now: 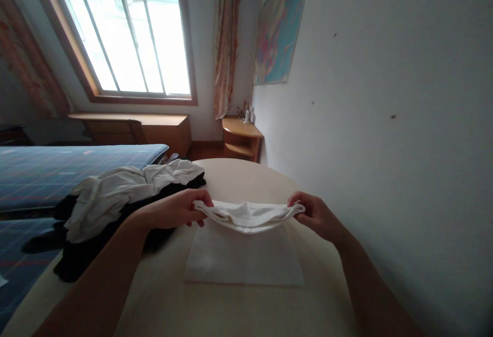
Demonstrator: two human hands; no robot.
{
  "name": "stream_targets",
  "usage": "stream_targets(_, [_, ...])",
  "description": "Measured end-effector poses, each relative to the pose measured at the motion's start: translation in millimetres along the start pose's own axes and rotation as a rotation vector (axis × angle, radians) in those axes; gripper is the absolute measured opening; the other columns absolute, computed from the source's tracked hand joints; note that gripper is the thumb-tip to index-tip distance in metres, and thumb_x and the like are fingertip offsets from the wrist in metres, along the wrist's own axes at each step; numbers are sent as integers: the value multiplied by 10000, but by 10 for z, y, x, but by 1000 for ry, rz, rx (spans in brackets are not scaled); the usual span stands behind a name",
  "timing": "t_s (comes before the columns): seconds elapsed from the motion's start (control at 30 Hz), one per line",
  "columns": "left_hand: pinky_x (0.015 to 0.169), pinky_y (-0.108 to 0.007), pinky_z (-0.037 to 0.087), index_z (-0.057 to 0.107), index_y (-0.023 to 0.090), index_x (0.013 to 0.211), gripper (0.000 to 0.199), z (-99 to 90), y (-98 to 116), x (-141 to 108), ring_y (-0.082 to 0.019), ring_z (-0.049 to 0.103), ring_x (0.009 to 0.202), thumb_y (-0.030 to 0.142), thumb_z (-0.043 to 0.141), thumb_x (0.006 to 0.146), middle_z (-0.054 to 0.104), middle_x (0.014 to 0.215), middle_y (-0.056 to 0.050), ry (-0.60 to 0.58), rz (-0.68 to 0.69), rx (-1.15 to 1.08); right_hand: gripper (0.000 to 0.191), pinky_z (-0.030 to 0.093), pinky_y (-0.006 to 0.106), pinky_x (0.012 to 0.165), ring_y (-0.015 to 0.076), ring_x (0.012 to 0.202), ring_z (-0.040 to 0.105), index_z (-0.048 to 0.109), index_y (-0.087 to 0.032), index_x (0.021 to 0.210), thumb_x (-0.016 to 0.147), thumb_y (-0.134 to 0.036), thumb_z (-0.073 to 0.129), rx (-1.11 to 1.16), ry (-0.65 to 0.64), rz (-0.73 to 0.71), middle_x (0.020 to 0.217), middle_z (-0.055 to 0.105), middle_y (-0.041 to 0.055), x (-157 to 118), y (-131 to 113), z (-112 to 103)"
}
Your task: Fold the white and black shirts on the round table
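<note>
A white cloth point(246, 257) lies partly flat on the round cream table point(239, 309), its far part lifted and sagging between my hands. My left hand point(183, 207) pinches the left corner of that raised part. At the opposite corner, my right hand point(311, 214) grips the fabric between thumb and fingers. The lifted edge is folded in layers and droops in the middle. To the left of my left hand is a heap of white clothes point(111, 193) on top of black clothes point(84, 255).
A bed with a blue plaid cover point(77, 170) stands at the left. Beyond the table are a wooden desk point(165, 124) under the window and a corner shelf point(242, 129). The white wall point(365, 147) runs close along the right.
</note>
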State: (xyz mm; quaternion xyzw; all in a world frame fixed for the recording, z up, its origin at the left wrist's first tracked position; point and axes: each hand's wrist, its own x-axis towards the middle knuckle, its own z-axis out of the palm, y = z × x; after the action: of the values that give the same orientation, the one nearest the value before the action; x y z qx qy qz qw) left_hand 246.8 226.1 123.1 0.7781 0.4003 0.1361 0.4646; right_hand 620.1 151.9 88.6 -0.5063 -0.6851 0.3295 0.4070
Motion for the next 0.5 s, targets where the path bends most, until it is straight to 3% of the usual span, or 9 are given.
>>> stream_targets(0.17, [520,-208,398,675,213,979,288,85,43,-149,-167,639,589,320,661,712,672,609,32,-168,-149,258,175,320,205,523,105,583,426,620,-188,834,662,-211,645,-159,-271,133,639,512,-51,-95,-57,-57])
stream_targets(0.27, [521,-215,391,698,222,937,275,170,-23,-141,-171,633,584,299,690,673,641,583,48,-212,-224,394,255,359,212,557,124,637,486,685,-193,887,659,-286,749,-308,-423,226,708,579,-28,-119,-58,-36])
stream_targets(0.33, [559,-224,406,712,234,898,282,240,-42,-133,-183,650,656,288,741,623,677,676,36,-193,-222,480,333,388,225,575,144,668,530,696,-196,881,622,-363,822,-397,-471,276,749,621,-11,-132,-87,18])
stream_targets(0.4, [618,-236,418,721,251,883,343,328,-20,-134,-202,664,760,280,809,553,717,822,24,-144,-181,578,404,439,246,638,176,742,575,686,-201,892,587,-399,861,-467,-456,252,828,654,11,-147,-143,124])
stream_targets(0.5, [667,-256,427,714,284,952,490,499,78,-148,-228,670,824,279,873,488,731,920,23,-100,-151,709,606,470,340,918,262,1040,585,659,-217,1059,529,-392,896,-530,-443,76,1111,645,65,-179,-213,381])
